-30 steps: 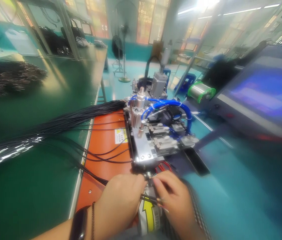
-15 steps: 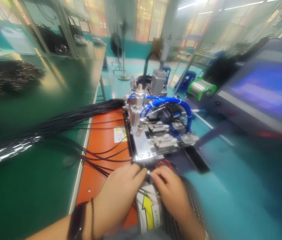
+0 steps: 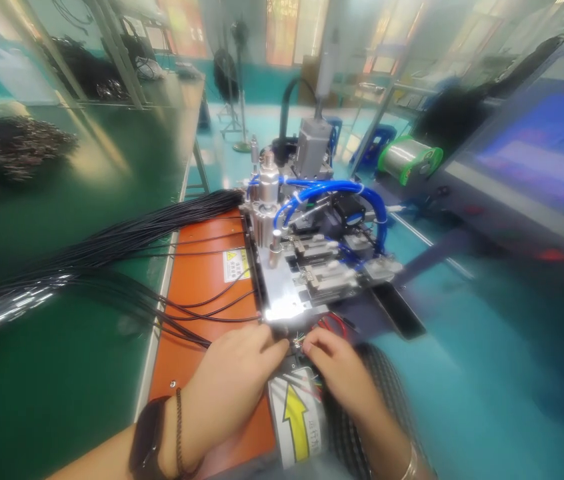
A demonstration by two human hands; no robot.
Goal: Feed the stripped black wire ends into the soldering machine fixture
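My left hand point(image 3: 245, 363), with a dark band on its wrist, is closed at the near end of a small machine point(image 3: 285, 293). Black cables point(image 3: 187, 333) run from the left under this hand, and its thumb and fingers press together on a cable end. Thin coloured wires point(image 3: 298, 342) fan out between the two hands. My right hand point(image 3: 339, 363) faces the left one, thumb and forefinger pinched at these wires. Its other fingers are curled in. The exact grip points are small and partly hidden.
A thick bundle of black cables point(image 3: 162, 223) crosses the green table point(image 3: 87, 380) onto the orange machine top point(image 3: 212, 280). Blue hoses point(image 3: 337, 187) arch over the machine. A phone point(image 3: 399, 312) lies at its right. A wire spool point(image 3: 409, 160) and a screen point(image 3: 552, 153) stand beyond.
The fine wires between my fingertips now show spread out, where a small pale spot showed before. Both hands stay at nearly the same place; the camera view has shifted slightly.
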